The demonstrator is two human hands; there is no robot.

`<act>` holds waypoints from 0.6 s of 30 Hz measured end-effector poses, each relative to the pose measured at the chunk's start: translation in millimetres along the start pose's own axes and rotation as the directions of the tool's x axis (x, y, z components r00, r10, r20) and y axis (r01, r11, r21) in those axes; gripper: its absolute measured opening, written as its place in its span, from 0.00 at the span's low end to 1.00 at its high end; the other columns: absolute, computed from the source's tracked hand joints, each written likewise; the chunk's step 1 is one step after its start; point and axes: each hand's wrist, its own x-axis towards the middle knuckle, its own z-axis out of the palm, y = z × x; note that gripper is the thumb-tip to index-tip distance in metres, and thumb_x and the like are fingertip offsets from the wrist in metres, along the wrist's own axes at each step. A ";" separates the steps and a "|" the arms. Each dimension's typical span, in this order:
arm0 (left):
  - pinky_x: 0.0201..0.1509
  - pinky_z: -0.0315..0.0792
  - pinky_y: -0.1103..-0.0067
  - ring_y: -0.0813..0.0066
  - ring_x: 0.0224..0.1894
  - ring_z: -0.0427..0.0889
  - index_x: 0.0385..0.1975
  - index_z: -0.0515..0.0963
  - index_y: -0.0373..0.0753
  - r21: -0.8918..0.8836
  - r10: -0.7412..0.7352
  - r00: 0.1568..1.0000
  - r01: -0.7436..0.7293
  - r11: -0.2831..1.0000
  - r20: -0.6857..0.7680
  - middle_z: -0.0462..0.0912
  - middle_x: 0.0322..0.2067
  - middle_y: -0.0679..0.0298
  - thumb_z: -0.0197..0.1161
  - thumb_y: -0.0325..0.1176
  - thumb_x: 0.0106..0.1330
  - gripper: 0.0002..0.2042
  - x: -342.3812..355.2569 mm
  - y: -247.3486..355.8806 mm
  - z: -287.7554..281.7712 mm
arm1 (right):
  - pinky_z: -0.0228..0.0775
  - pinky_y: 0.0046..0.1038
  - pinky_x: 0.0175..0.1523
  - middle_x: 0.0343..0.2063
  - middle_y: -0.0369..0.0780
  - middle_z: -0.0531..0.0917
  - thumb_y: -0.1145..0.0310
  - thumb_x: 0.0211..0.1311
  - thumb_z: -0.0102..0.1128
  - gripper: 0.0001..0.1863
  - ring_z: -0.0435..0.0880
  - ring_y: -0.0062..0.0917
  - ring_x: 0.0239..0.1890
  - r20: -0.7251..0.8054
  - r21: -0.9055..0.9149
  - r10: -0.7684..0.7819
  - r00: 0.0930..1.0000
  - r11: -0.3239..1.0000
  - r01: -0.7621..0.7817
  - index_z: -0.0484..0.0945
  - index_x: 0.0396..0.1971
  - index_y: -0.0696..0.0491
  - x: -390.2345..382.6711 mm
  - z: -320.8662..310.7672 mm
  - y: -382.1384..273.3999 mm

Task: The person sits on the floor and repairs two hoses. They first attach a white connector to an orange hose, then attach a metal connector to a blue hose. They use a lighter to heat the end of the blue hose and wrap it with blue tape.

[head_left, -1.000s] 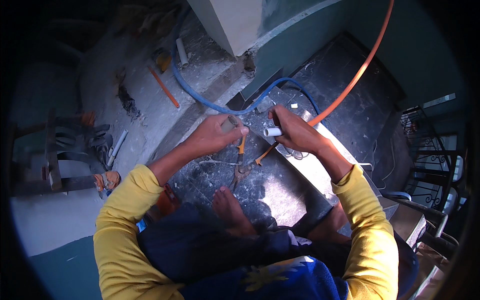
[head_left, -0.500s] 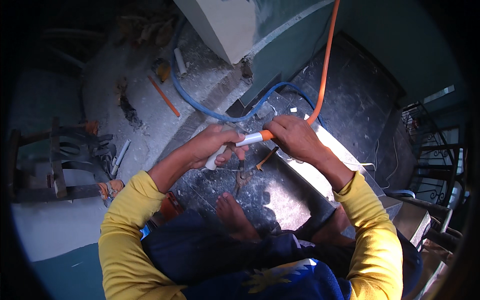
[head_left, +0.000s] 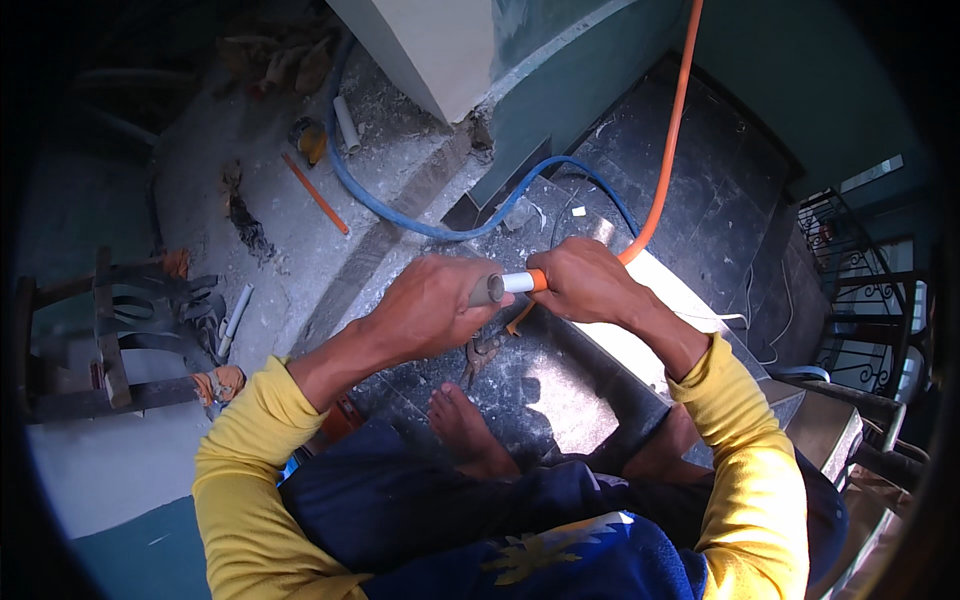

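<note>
My left hand (head_left: 425, 305) is closed around a short grey pipe fitting (head_left: 487, 291). One round open end of the fitting shows by the fingers. A white pipe end (head_left: 517, 283) spans the gap between my hands, against the fitting. My right hand (head_left: 592, 282) grips the orange pipe (head_left: 665, 170) just behind its white end. The long orange pipe curves away from that hand toward the top right. Whether the white end sits inside the fitting is hidden by my left fingers.
A blue hose (head_left: 440, 232) loops across the dusty floor behind my hands. Pliers (head_left: 480, 358) lie by my bare foot (head_left: 460, 425). An orange strip (head_left: 315, 195) and a grey pipe piece (head_left: 346, 124) lie farther left. A wooden frame (head_left: 112, 330) stands at the left, steps (head_left: 825, 430) at the right.
My left hand has turned over, swinging the grey fitting so its open end faces up by the white pipe end. The view has shifted slightly; my right hand keeps its grip.
</note>
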 end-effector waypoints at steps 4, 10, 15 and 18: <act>0.25 0.67 0.75 0.79 0.19 0.74 0.40 0.84 0.32 -0.283 -0.451 0.872 0.488 0.826 0.189 0.76 0.18 0.69 0.63 0.45 0.77 0.18 -0.3 -4.4 -12.3 | 0.73 0.45 0.40 0.28 0.46 0.85 0.60 0.64 0.68 0.12 0.86 0.43 0.33 -0.008 0.169 -0.036 0.999 0.985 0.037 0.84 0.39 0.54 0.9 -13.6 3.3; 0.19 0.61 0.83 0.84 0.13 0.67 0.42 0.82 0.29 -0.742 -0.530 0.762 0.587 0.323 0.372 0.71 0.13 0.71 0.61 0.45 0.78 0.20 -0.7 -19.8 -27.9 | 0.76 0.42 0.47 0.38 0.46 0.86 0.57 0.70 0.67 0.22 0.86 0.41 0.41 -0.149 0.297 -0.227 0.963 0.918 0.262 0.82 0.54 0.57 2.6 -33.6 17.5; 0.18 0.61 0.84 0.86 0.15 0.69 0.43 0.82 0.30 -0.723 -0.530 0.755 0.605 0.335 0.386 0.74 0.17 0.71 0.64 0.44 0.76 0.19 1.2 -16.6 -27.6 | 0.77 0.40 0.48 0.41 0.46 0.87 0.62 0.68 0.69 0.20 0.87 0.40 0.41 -0.209 0.303 -0.187 0.960 0.921 0.245 0.83 0.55 0.57 0.2 -25.7 8.6; 0.23 0.66 0.82 0.83 0.19 0.73 0.43 0.83 0.32 -0.639 -0.501 0.774 0.617 0.459 0.387 0.78 0.21 0.70 0.65 0.45 0.75 0.18 1.3 -17.2 -27.9 | 0.76 0.37 0.44 0.38 0.43 0.88 0.63 0.68 0.70 0.19 0.87 0.35 0.39 -0.292 0.316 -0.238 0.926 0.890 0.329 0.84 0.55 0.56 2.8 -19.8 6.1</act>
